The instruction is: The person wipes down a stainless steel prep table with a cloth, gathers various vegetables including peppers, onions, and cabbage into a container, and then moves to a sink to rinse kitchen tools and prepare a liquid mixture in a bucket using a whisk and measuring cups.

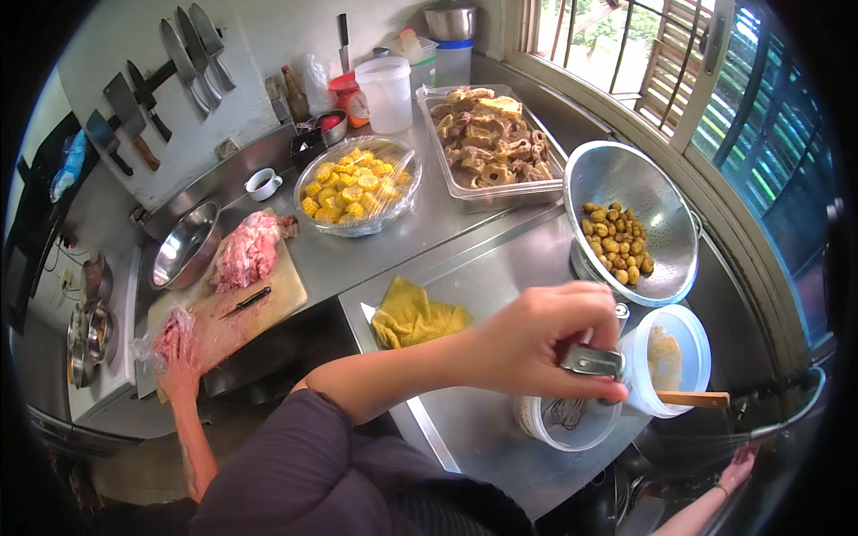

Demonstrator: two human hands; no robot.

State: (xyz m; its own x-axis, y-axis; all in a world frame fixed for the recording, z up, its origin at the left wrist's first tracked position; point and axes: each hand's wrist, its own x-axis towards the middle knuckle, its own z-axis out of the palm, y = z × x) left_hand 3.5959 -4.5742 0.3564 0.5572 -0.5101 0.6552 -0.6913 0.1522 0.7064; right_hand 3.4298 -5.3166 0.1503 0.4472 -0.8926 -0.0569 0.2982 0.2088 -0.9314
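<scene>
My left hand (pixel 559 344) is closed round a whisk's silver handle (pixel 594 361), thumb along the near side. Below the fist, its dark wire loops (pixel 565 413) show inside a round white tub (pixel 581 439); the stretch between is hidden. Right beside them stands a taller whitish bucket (pixel 693 344) with some pale contents and a wooden handle (pixel 695 399) across its rim. At the lower right edge, my right hand (pixel 738 466), small and bent by the lens, has its fingers stretched out beside a dark, light-rimmed basin (pixel 818 386).
Another person's hand (pixel 181 357) touches raw meat in plastic beside a cutting board (pixel 284 281) with a knife (pixel 246 302). A yellow cloth (pixel 416 314), a colander of small potatoes (pixel 585 165), a tray of cooked meat (pixel 447 179) and a film-covered corn bowl (pixel 357 228) stand beyond.
</scene>
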